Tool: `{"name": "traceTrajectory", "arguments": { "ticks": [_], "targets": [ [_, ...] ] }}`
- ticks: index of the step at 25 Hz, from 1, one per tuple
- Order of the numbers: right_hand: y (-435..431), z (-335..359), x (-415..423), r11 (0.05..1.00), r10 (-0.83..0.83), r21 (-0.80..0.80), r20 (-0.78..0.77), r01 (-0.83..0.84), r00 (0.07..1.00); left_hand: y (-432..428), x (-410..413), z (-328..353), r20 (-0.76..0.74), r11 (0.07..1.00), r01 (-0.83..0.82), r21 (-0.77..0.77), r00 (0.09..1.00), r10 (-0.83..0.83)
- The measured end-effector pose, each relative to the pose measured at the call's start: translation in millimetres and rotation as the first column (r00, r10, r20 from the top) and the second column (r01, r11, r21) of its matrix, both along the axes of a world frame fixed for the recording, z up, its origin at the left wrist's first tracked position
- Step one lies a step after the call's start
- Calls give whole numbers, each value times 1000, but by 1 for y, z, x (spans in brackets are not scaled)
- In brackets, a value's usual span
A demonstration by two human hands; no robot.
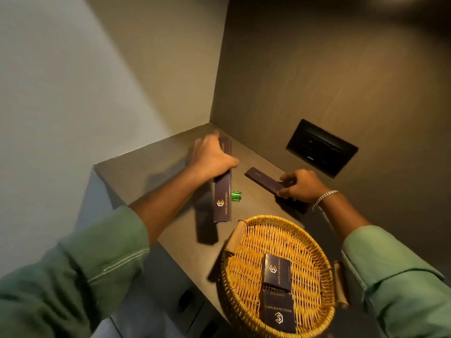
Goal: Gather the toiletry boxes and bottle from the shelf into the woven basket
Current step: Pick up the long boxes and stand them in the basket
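Two long boxes are in hand: the left hand (212, 158) is clamped on one long dark box (222, 191), the right hand (301, 185) pinches another (262, 179), both low over the shelf (146, 172). A green bottle (236, 195) lies between them. Two small boxes (277, 272) already sit in the woven basket (244, 301), so roughly half remains.

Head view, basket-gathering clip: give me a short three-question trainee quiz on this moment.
1. True or false: the woven basket already holds two small boxes.
2. Which hand holds the long box with the gold logo? A) left hand B) right hand C) neither
3. Fill in: the small green bottle lies on the ____, not in the basket.

Key: 1 true; 2 A; 3 shelf.
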State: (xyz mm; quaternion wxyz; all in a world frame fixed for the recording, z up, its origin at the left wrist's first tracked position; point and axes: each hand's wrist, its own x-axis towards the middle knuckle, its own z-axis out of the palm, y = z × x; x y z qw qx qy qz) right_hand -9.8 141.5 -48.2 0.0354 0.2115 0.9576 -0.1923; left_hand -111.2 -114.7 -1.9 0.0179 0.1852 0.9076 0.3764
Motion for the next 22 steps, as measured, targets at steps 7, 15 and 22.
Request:
{"name": "traceTrajectory", "arguments": {
  "ticks": [7, 15, 22],
  "targets": [
    [-19, 25, 26, 998, 0, 69, -160, 11, 987, 13, 71, 53, -189, 922, 326, 207, 938, -289],
    [-75, 86, 125, 983, -181, -34, -249, 178, 951, 26, 96, -2, -103, 886, 441, -146, 884, -457],
    [-125, 57, 156, 965, -259, 15, -78, 261, 963, 24, 82, -30, 1, 846, 502, -181, 860, -510]
  ]
}}
